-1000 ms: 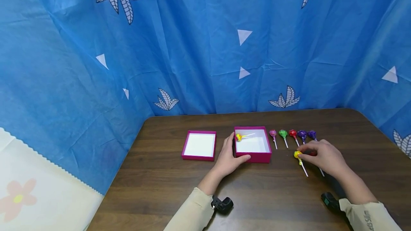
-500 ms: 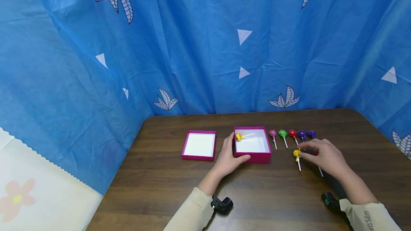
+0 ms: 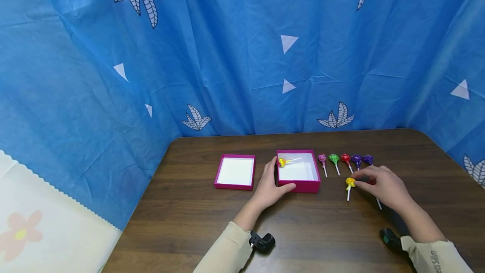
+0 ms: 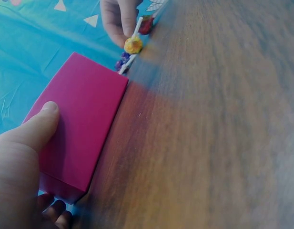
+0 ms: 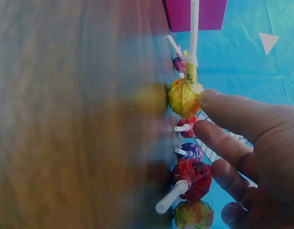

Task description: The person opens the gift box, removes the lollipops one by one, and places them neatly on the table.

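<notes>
My left hand (image 3: 267, 189) holds the near left corner of a magenta box (image 3: 307, 186), thumb on the front wall and fingers along the left side. Inside the box lies one yellow lollipop (image 3: 282, 162). Thumb and forefinger of my right hand (image 3: 384, 185) pinch the wrapped head of another yellow lollipop (image 3: 350, 182), right at the table. Its white stick points toward me. Beneath the right hand, a red lollipop (image 5: 192, 179) shows in the right wrist view, with a yellowish one (image 5: 193, 213) beside it; the hand partly covers these from above.
A row of lollipops runs right of the box: pink (image 3: 322, 158), green (image 3: 334, 158), red (image 3: 345, 158) and two purple, one of them a purple lollipop (image 3: 356, 160). The magenta lid (image 3: 235, 187) lies white side up on the left. A blue curtain (image 3: 242, 54) hangs behind the table.
The yellow lollipop at my right fingertips has turned, its stick swinging from lower right to nearly straight toward me. Its head has shifted slightly left. The left hand and box stay put.
</notes>
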Available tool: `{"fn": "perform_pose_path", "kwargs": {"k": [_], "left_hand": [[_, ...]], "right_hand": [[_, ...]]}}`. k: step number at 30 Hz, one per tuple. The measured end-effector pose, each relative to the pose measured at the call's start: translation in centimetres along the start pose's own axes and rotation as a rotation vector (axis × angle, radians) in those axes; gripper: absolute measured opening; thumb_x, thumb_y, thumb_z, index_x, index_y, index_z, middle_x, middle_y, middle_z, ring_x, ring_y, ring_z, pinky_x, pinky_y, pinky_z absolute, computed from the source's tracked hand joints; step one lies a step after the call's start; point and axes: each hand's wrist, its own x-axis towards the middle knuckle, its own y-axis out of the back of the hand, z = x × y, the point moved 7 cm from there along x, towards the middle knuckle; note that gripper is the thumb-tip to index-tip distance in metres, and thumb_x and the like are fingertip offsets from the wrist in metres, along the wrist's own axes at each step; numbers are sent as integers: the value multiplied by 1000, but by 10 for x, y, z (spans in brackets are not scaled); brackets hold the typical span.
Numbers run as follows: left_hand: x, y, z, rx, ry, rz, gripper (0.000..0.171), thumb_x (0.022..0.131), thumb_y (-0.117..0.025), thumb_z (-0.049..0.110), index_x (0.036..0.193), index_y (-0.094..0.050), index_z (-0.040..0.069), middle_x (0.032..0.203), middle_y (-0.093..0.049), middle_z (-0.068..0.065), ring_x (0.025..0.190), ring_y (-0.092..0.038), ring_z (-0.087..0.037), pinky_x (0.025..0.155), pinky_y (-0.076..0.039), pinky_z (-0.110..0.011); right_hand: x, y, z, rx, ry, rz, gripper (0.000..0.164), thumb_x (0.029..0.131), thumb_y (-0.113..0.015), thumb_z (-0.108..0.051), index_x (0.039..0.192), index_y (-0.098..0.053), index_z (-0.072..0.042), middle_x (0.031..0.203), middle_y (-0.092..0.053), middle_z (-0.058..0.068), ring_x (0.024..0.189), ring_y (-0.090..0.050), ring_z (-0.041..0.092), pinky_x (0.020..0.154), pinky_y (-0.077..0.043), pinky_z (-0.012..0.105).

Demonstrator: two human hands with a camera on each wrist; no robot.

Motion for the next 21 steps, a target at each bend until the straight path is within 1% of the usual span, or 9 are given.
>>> {"fn": "perform_pose_path", "kwargs": {"k": [3, 8, 14, 21], "left_hand": [[1, 0, -1, 0, 3, -2, 103, 84, -76, 49, 161, -12, 22, 163, -26, -2, 146, -33, -23, 119, -36, -53], [1, 0, 0, -3, -12, 3, 103, 84, -75, 49, 161, -12, 21, 162, -27, -5, 146, -34, -25, 118, -36, -55], [1, 1, 0, -2, -3, 3, 103, 83, -76, 49, 161, -13, 24, 161, -28, -2, 145, -34, -23, 118, -38, -52], [0, 1, 0, 2, -14, 3, 102, 84, -75, 48, 161, -13, 22, 162, -27, -4, 146, -34, -25, 118, -37, -54]], "right_hand": [[1, -1, -2, -4, 14, 0, 20, 81, -82, -17, 100, -78, -18, 89, -71, 2, 76, -46, 17, 58, -34, 26], [2, 0, -5, -32, 28, 17, 20, 80, -82, -16, 99, -79, -19, 81, -67, -3, 74, -42, 16, 57, -30, 24], [3, 0, -5, -21, 22, 14, 22, 81, -81, -13, 102, -79, -18, 83, -68, 0, 76, -44, 18, 57, -32, 26], [2, 1, -5, -3, 12, 23, 22, 83, -79, -14, 105, -77, -17, 87, -69, 3, 79, -46, 20, 58, -35, 26]]}}
